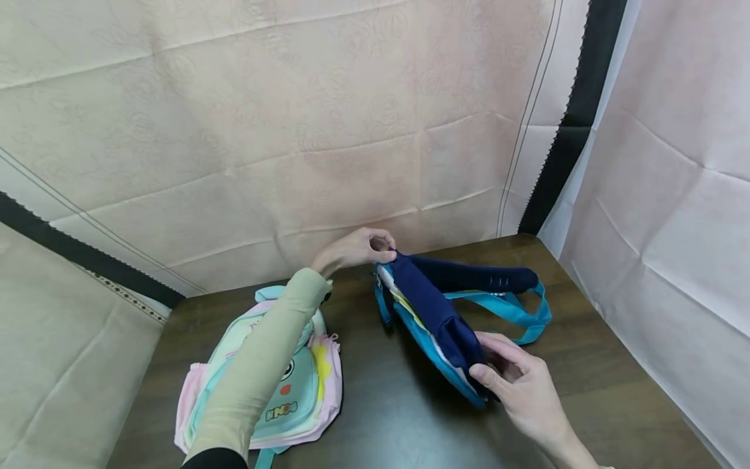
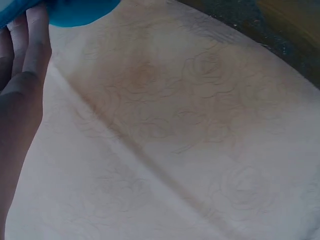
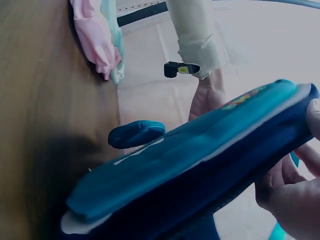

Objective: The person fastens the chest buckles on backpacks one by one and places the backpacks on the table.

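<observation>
A small blue backpack (image 1: 430, 306) is tipped up on its edge, navy side panel facing up and lighter blue front turned toward the lower left. My left hand (image 1: 359, 247) pinches its far corner with thumb and fingers. At the near end, my right hand (image 1: 530, 387) grips the navy edge, thumb on one side and fingers behind. In the right wrist view the backpack (image 3: 200, 155) slants across, and my right hand (image 3: 295, 200) holds its right end. The left wrist view catches only my left hand (image 2: 25, 70) below a bit of blue fabric (image 2: 82, 11).
A pastel mint and pink cartoon backpack (image 1: 284, 400) lies at the left of the brown table (image 1: 375, 417), partly under my left forearm. Navy and light blue shoulder straps (image 1: 506, 306) loop out to the right. Pale patterned cloth (image 1: 328, 130) hangs behind the table and along its sides.
</observation>
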`<act>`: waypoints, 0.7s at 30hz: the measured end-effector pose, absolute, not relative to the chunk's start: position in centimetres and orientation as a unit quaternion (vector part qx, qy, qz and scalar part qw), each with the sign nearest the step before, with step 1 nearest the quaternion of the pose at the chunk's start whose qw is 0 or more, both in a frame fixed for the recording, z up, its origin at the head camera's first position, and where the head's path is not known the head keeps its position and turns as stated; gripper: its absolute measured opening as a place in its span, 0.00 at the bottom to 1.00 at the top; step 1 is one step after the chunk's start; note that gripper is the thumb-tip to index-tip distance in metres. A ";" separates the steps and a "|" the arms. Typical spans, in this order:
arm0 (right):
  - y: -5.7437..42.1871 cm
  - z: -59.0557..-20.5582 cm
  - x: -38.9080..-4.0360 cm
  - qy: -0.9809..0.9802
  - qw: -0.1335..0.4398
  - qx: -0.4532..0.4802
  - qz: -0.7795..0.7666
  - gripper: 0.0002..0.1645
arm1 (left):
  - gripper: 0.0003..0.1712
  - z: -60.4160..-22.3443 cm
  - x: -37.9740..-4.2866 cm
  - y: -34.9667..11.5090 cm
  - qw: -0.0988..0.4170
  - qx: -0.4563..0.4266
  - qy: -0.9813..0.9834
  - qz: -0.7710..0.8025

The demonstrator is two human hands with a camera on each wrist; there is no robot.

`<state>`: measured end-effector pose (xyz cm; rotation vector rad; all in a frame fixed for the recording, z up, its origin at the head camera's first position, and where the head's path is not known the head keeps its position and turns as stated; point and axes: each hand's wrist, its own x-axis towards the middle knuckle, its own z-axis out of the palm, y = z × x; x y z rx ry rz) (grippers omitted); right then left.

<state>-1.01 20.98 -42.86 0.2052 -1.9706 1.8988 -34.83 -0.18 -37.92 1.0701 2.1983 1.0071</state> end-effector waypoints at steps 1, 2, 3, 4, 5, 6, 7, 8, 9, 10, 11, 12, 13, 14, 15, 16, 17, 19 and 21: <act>20.8 -43.0 -1.0 -0.703 0.202 0.079 0.677 0.24 | 0.09 -38.1 -34.9 -0.3 0.244 0.396 0.802 0.374; 20.7 -43.2 -1.1 -0.706 0.209 0.083 0.671 0.24 | 0.08 -38.2 -35.0 -0.4 0.244 0.397 0.798 0.382; 20.5 -43.3 -1.1 -0.714 0.216 0.081 0.661 0.23 | 0.07 -38.4 -35.0 -0.5 0.245 0.398 0.793 0.390; 20.4 -43.5 -1.1 -0.725 0.223 0.076 0.647 0.23 | 0.07 -38.7 -35.1 -0.7 0.247 0.398 0.789 0.397; 20.3 -43.7 -1.2 -0.736 0.231 0.074 0.632 0.23 | 0.07 -38.8 -35.1 -0.9 0.250 0.396 0.787 0.402; 20.2 -43.9 -1.2 -0.750 0.238 0.068 0.614 0.23 | 0.08 -39.1 -35.1 -1.1 0.253 0.393 0.787 0.404; 20.1 -44.2 -1.2 -0.762 0.248 0.065 0.594 0.23 | 0.09 -39.3 -35.1 -1.2 0.256 0.389 0.787 0.404; 20.0 -44.4 -1.3 -0.774 0.258 0.063 0.575 0.23 | 0.10 -39.6 -35.1 -1.4 0.261 0.385 0.789 0.402; 19.9 -44.8 -1.3 -0.786 0.269 0.061 0.554 0.24 | 0.10 -39.8 -35.1 -1.6 0.264 0.381 0.791 0.400; 19.8 -45.1 -1.3 -0.794 0.279 0.061 0.537 0.25 | 0.11 -40.1 -35.1 -1.8 0.267 0.378 0.793 0.397; 19.7 -45.4 -1.3 -0.801 0.291 0.061 0.519 0.25 | 0.12 -40.3 -35.1 -2.0 0.271 0.376 0.793 0.396; 19.6 -45.8 -1.3 -0.807 0.301 0.061 0.504 0.26 | 0.13 -40.5 -35.1 -2.1 0.274 0.374 0.793 0.395; 19.5 -46.1 -1.3 -0.810 0.311 0.064 0.492 0.27 | 0.13 -40.7 -35.1 -2.3 0.277 0.372 0.793 0.395; 19.3 -46.4 -1.3 -0.813 0.320 0.067 0.482 0.27 | 0.14 -40.8 -35.2 -2.4 0.280 0.370 0.792 0.396; 19.1 -46.7 -1.3 -0.814 0.328 0.070 0.474 0.28 | 0.15 -40.9 -35.1 -2.6 0.282 0.368 0.792 0.397; 19.0 -47.0 -1.3 -0.814 0.334 0.073 0.471 0.28 | 0.15 -41.1 -35.2 -2.7 0.285 0.366 0.792 0.397; 18.8 -47.3 -1.4 -0.814 0.336 0.075 0.468 0.28 | 0.16 -41.3 -35.2 -2.9 0.288 0.364 0.793 0.395; 18.4 -47.8 -1.5 -0.811 0.344 0.082 0.466 0.27 | 0.17 -41.6 -35.2 -3.2 0.294 0.360 0.796 0.388; 18.1 -48.3 -1.5 -0.812 0.346 0.084 0.463 0.27 | 0.17 -42.1 -35.4 -3.4 0.303 0.354 0.797 0.383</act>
